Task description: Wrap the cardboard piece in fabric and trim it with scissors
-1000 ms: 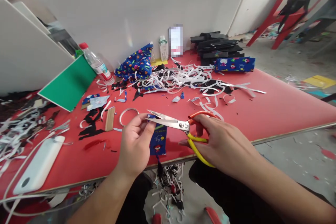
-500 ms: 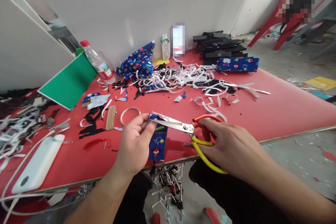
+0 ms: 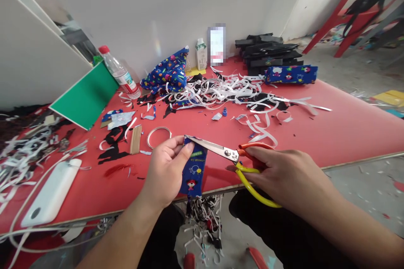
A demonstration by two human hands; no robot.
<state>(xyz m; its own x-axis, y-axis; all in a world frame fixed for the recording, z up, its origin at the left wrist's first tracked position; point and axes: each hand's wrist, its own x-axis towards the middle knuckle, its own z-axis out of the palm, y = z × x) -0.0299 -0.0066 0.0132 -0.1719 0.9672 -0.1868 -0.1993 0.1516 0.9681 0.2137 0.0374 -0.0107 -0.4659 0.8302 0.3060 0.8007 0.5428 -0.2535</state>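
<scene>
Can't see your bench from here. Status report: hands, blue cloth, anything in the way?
Left hand pinching blue cloth. Right hand holding scissors at cloth's top edge. White ring just beyond left hand, scrap pile farther back; neither blocking scissors.

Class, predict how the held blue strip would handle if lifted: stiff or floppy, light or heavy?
The blue strip is probably light: the left hand pinches only its upper end. It likely bends yet keeps some shape, since it looks fairly flat.

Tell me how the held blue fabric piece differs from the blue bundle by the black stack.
The blue fabric piece is pinched in the left hand; the blue bundle rests on the table. The piece looks flat, the bundle thicker. Both carry cartoon prints on blue.
</scene>
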